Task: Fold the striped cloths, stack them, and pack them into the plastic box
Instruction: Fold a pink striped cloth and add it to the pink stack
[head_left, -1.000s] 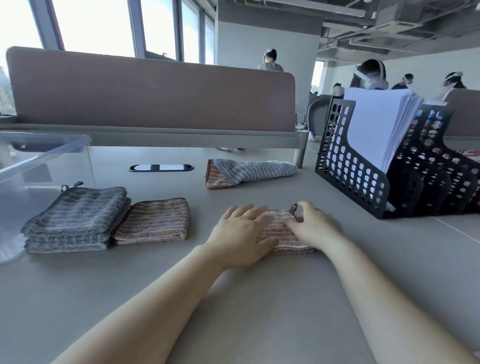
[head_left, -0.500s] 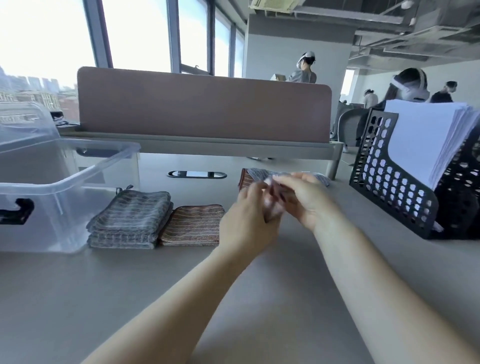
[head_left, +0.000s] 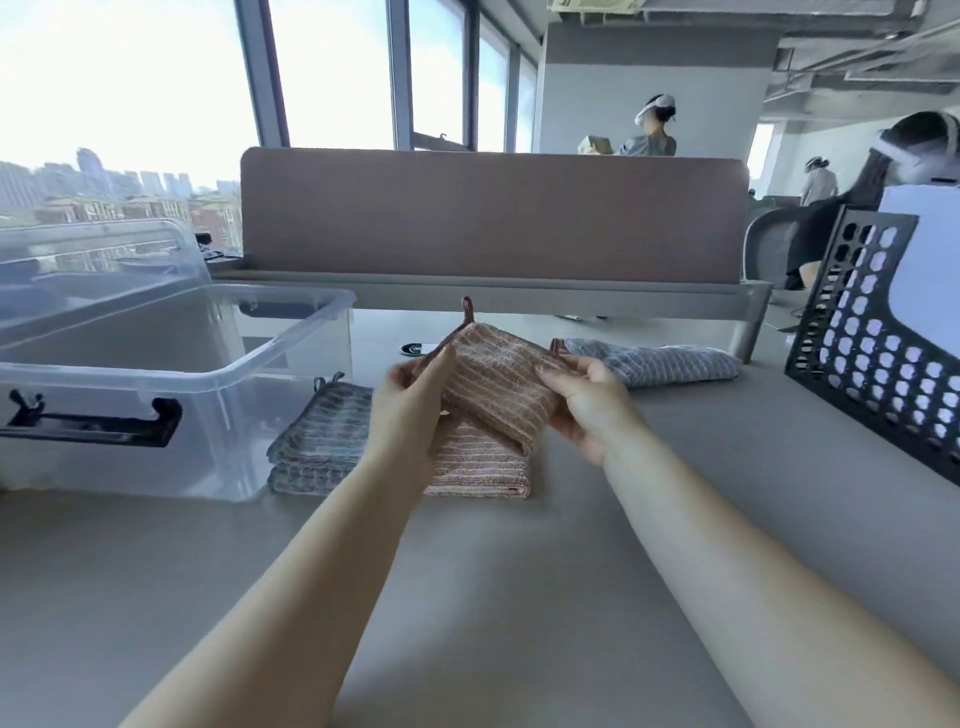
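Grey desk (head_left: 519, 597) under big windows, brown partition (head_left: 493, 213) along its far edge. Left hand (head_left: 410, 405) and right hand (head_left: 587, 405) raised off the surface, forearms stretched forward and converging. Fingers of both curled shut on opposite edges of a folded reddish striped cloth (head_left: 493, 384), thumbs on top; held tilted in the air, hanging loop (head_left: 467, 312) poking up at its far corner. Hovering just above another folded reddish cloth (head_left: 483, 462) lying flat on the desk; contact between the two unclear. Just left of that, touching it, a stack of folded grey striped cloths (head_left: 322, 447). Further left, right against the stack, clear plastic box (head_left: 218, 374) standing open with black latches, nothing seen inside, its lid (head_left: 98, 254) propped behind. Beyond the right hand, an unfolded grey striped cloth (head_left: 654, 364) lying rumpled. Far right, black perforated file rack (head_left: 872, 343) holding white paper (head_left: 930, 260)
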